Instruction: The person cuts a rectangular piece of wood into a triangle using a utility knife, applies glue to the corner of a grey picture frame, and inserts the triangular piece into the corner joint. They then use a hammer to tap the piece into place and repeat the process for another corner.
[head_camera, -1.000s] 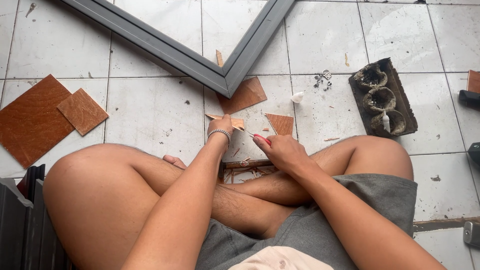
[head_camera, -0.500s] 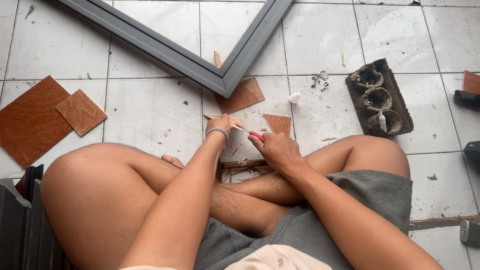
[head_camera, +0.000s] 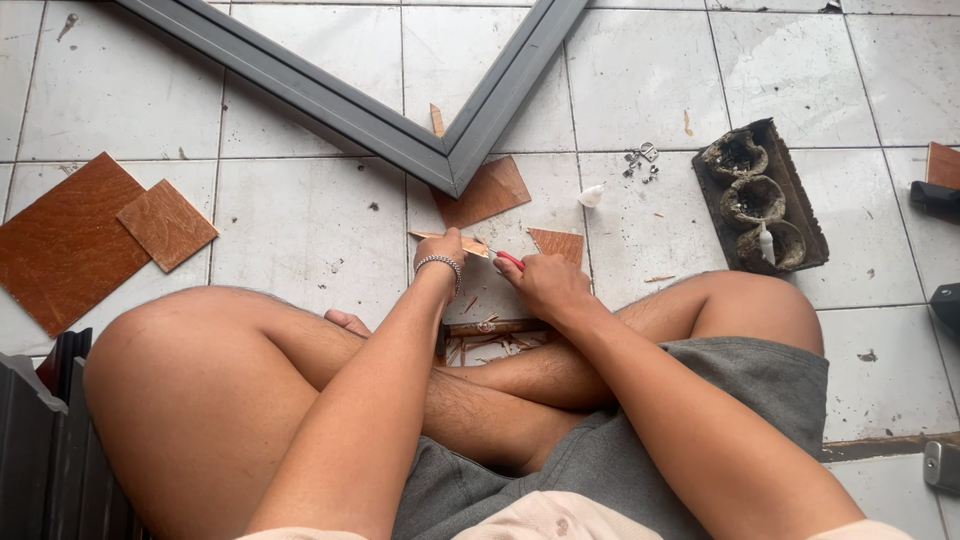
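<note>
I sit cross-legged on a white tiled floor. My left hand (head_camera: 446, 247), with a beaded bracelet on the wrist, holds a thin brown strip of veneer (head_camera: 432, 236) down on the floor. My right hand (head_camera: 541, 282) is closed round a red-handled cutter (head_camera: 507, 259) whose tip meets that strip. A small brown sheet piece (head_camera: 557, 244) lies just right of the hands, and a bigger one (head_camera: 484, 192) lies beyond them. Brown offcuts and a wooden strip (head_camera: 497, 328) rest in front of my shins.
A grey metal frame corner (head_camera: 452, 160) lies beyond the hands. Two brown square sheets (head_camera: 70, 240) sit at the left. A dark tray with three crusted cups (head_camera: 760, 200) stands at the right, small metal parts (head_camera: 640, 160) near it. Dark objects line both side edges.
Both hands have stayed together over the strip, shifting only slightly. The red-handled cutter now shows more clearly between them.
</note>
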